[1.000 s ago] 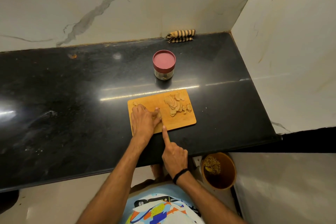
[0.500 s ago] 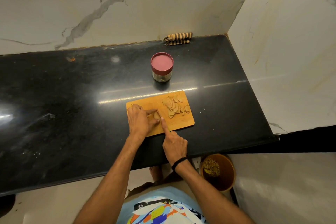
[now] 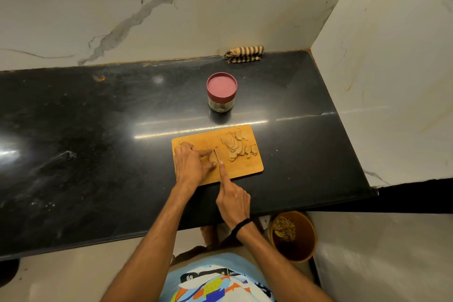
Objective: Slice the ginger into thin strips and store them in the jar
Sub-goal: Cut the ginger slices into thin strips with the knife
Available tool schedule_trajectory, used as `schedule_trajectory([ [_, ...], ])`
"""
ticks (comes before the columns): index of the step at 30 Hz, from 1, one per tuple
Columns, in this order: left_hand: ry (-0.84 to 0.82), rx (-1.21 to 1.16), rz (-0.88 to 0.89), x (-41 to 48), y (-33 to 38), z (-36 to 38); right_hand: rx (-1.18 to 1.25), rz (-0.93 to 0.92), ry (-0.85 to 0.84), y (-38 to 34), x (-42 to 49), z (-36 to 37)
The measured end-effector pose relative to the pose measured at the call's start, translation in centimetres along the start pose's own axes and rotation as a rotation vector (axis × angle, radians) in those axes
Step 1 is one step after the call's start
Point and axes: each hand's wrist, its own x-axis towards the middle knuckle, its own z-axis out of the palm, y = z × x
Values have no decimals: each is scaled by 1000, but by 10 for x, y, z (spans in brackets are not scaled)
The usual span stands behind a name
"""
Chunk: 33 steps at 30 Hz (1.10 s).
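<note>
A wooden cutting board (image 3: 242,167) lies on the black counter. My left hand (image 3: 191,167) presses a ginger piece (image 3: 212,157) down on the board's left half. My right hand (image 3: 232,198) grips a knife (image 3: 216,154), index finger stretched along its spine, the thin blade edge-on against the ginger. A pile of cut ginger slices (image 3: 236,146) lies on the board's right half. The glass jar (image 3: 221,92) with its dark red lid on stands behind the board, apart from it.
A striped folded cloth (image 3: 245,54) rests against the back wall. The marble side wall (image 3: 392,81) closes off the counter at the right. An orange bin (image 3: 293,235) with scraps stands on the floor below the counter's front edge.
My right hand has moved forward onto the board, bringing the knife blade up against the ginger under my left hand. The view has shifted slightly.
</note>
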Motion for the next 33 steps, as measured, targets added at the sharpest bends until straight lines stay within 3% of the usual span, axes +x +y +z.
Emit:
schedule_trajectory([
  [16,26,13,4,-4,3,-2,-74,15,-80,-14,9,-2],
  [27,24,60,-38,-2,10,-3,-340,-32,54,0,-27,3],
  [33,15,57,-13,0,7,-5,-322,5,63,-5,-14,7],
])
